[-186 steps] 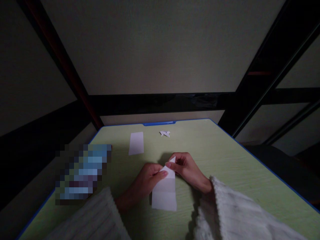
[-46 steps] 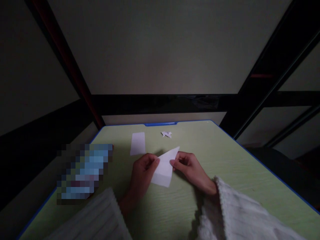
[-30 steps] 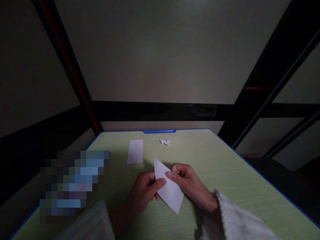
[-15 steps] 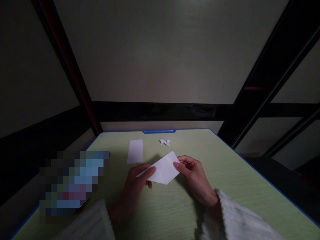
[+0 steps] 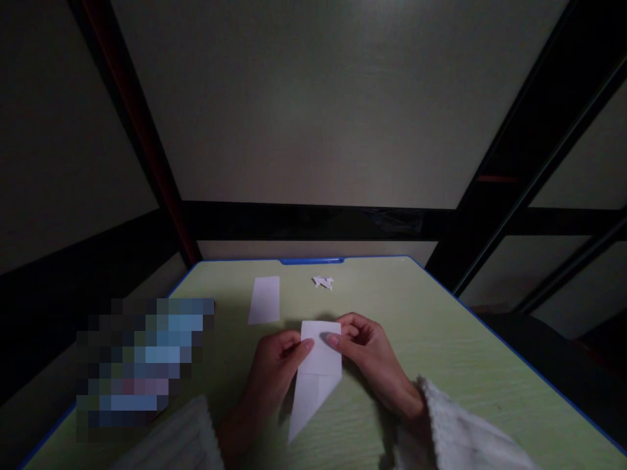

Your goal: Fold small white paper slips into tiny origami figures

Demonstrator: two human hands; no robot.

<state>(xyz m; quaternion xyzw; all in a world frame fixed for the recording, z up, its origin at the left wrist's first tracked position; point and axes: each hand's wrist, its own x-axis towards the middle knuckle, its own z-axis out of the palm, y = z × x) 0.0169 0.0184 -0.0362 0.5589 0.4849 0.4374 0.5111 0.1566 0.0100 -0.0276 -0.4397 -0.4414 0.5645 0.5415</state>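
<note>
A white sheet of folded paper [image 5: 319,359] is held above the table between both hands. Its upper part is rectangular, a crease crosses it, and the lower part narrows to a point at the bottom left. My left hand [image 5: 275,365] pinches the left edge, thumb on top and fingers behind. On the opposite edge, my right hand [image 5: 369,359] grips the paper, its thumb lying on the front face. Beyond the hands lies a small folded white paper figure [image 5: 322,282]. A flat white rectangular sheet [image 5: 264,300] rests to its left.
The light green table [image 5: 441,365] has a blue rim with a blue handle piece [image 5: 312,261] at the far edge. A pixelated object [image 5: 151,359] lies at the left. Behind the table stands a pale panel wall [image 5: 313,117] with dark frames.
The folded paper has turned from a slanted, sideways position to upright, with its pointed end now toward me. Both hands still hold it. The figure and flat sheet stay in place.
</note>
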